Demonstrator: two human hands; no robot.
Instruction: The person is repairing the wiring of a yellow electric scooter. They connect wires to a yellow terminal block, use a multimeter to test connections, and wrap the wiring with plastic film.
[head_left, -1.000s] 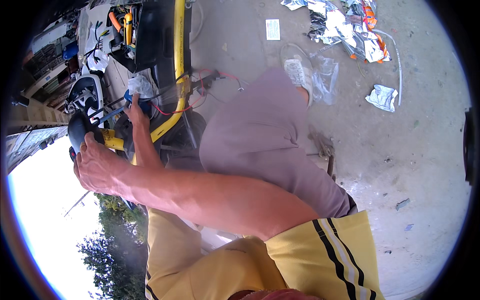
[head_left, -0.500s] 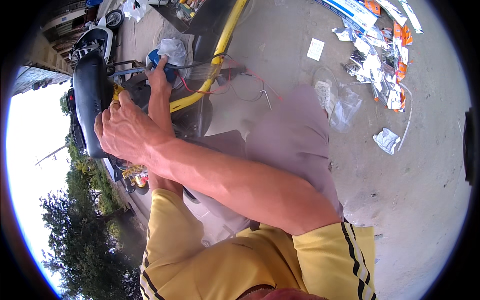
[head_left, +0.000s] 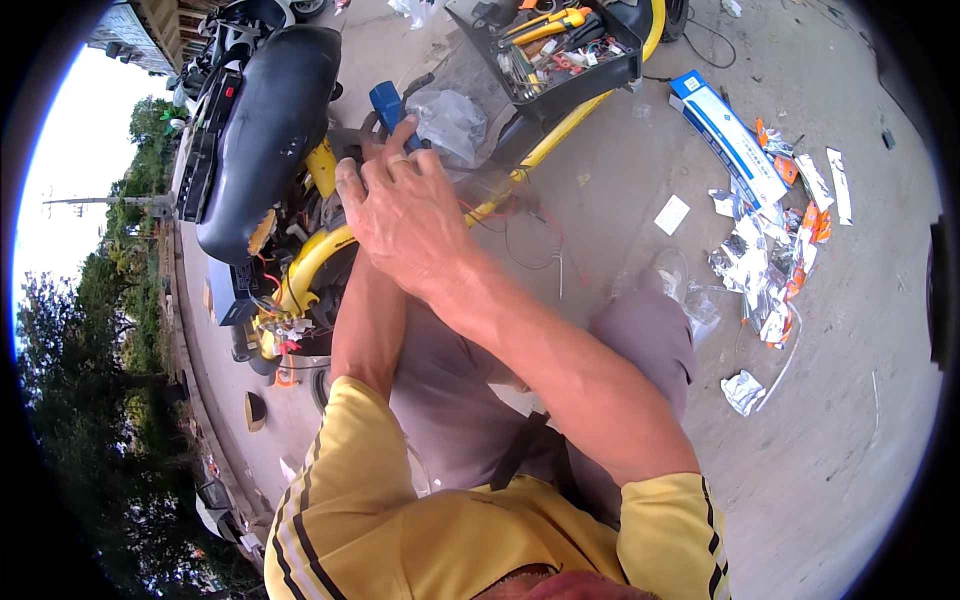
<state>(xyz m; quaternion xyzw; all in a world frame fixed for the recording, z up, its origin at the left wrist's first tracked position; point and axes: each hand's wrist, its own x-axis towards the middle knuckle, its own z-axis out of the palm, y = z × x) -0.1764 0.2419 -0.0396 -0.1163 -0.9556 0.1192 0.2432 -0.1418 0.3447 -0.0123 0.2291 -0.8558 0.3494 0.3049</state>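
My right hand (head_left: 405, 215) crosses over my left arm beside a yellow-framed scooter (head_left: 320, 250). Its fingers are bent downward and their tips are hidden, so what they hold does not show. Behind it, mostly covered, my left hand (head_left: 398, 135) reaches up with a finger against a blue handheld object (head_left: 388, 104). A crumpled clear plastic bag (head_left: 448, 125) lies right beside that object. Thin red and black wires (head_left: 530, 225) trail from this area past the yellow frame tube. The black seat (head_left: 275, 130) is left of my hands.
A black tray of tools (head_left: 570, 60) sits at the top. On the ground at right lie a blue-and-white box (head_left: 730, 140), torn silver and orange wrappers (head_left: 760, 260), a white card (head_left: 671, 214) and a crumpled white scrap (head_left: 742, 392). A bent metal rod (head_left: 560, 275) is near my knee.
My view has shifted, so the scooter and tool tray show more fully. My right hand has moved from beside the seat to over my left hand, now covering most of it.
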